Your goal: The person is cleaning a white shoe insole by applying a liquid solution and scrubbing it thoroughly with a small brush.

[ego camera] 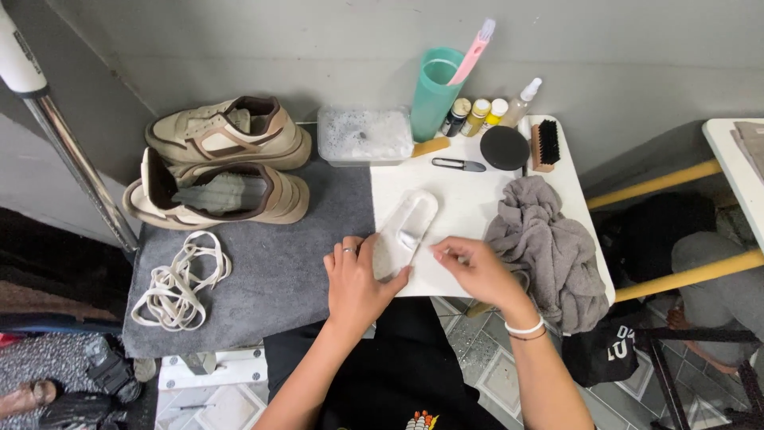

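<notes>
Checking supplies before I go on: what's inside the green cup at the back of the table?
A pink toothbrush stands in the green cup, its bristled head sticking out above the rim. The cup's wall hides the lower handle and anything else at the bottom.

We press our left hand point(356, 280) on a white foam insole point(407, 228) | right hand point(471, 269) pinches its edge | crumpled grey cloth point(547, 247) beside.
</notes>
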